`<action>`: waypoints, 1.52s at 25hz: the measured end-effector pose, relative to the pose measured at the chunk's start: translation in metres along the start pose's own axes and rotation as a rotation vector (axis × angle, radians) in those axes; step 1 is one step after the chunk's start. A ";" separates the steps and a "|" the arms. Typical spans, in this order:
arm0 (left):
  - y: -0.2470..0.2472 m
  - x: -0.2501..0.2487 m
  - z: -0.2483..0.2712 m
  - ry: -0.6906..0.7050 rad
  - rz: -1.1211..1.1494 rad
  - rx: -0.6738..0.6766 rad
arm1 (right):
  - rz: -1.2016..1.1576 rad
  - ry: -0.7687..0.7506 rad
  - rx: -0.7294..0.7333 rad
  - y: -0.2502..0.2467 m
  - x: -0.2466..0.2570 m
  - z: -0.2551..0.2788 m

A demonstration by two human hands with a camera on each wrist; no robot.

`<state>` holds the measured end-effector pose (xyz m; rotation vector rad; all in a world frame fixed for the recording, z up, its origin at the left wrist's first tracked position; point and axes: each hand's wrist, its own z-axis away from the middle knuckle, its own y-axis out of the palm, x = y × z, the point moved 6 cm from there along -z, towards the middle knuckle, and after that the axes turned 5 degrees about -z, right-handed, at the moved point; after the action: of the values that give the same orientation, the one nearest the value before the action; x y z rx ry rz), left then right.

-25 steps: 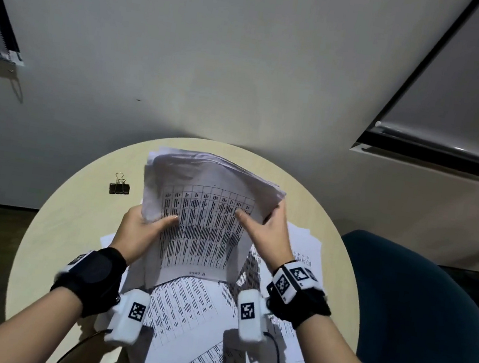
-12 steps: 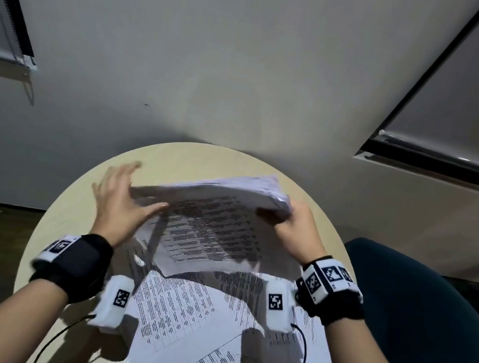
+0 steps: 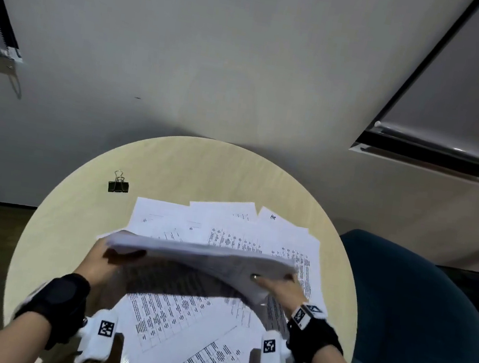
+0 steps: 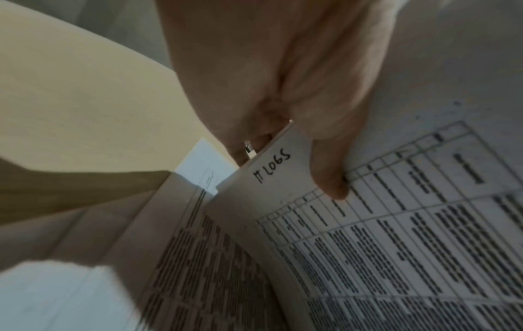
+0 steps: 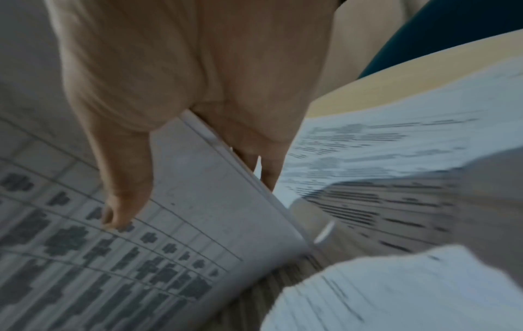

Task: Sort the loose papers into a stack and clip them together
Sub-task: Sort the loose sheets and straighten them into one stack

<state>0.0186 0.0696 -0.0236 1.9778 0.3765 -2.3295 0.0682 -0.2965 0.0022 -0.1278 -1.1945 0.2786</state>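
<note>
Above table (image 3: 79, 220), stack (image 3: 200, 255) edges aligned

Room dim, flat grey light; head view sharp at centre, straight window frames bent toward edges by wide lens. Lifted bundle of white printed sheets (image 3: 200, 257) motion-blurred, throwing dark shadow on loose printed pages (image 3: 181, 321) beneath. Round pale wooden tabletop (image 3: 70, 234) evenly lit, no glare. Both wrist views murky, grainy; near corners smeared, print streaked in right wrist view
</note>
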 end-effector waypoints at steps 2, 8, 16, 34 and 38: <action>0.008 -0.001 0.004 0.018 0.024 0.047 | 0.014 0.067 -0.063 -0.003 -0.025 0.000; 0.011 -0.009 -0.023 -0.085 -0.010 -0.067 | -0.198 -0.078 -0.184 -0.001 0.023 0.009; 0.001 -0.022 -0.017 -0.032 0.064 -0.081 | -0.315 -0.151 -0.233 0.008 0.036 0.012; 0.009 0.000 -0.017 -0.112 0.038 -0.070 | -0.164 -0.015 -0.313 0.024 0.001 -0.009; 0.006 -0.017 -0.016 -0.073 0.075 -0.055 | -0.196 -0.065 -0.301 0.014 0.009 -0.005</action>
<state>0.0382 0.0653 -0.0103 1.8443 0.3514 -2.3118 0.0737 -0.2807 0.0051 -0.2630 -1.2984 -0.0709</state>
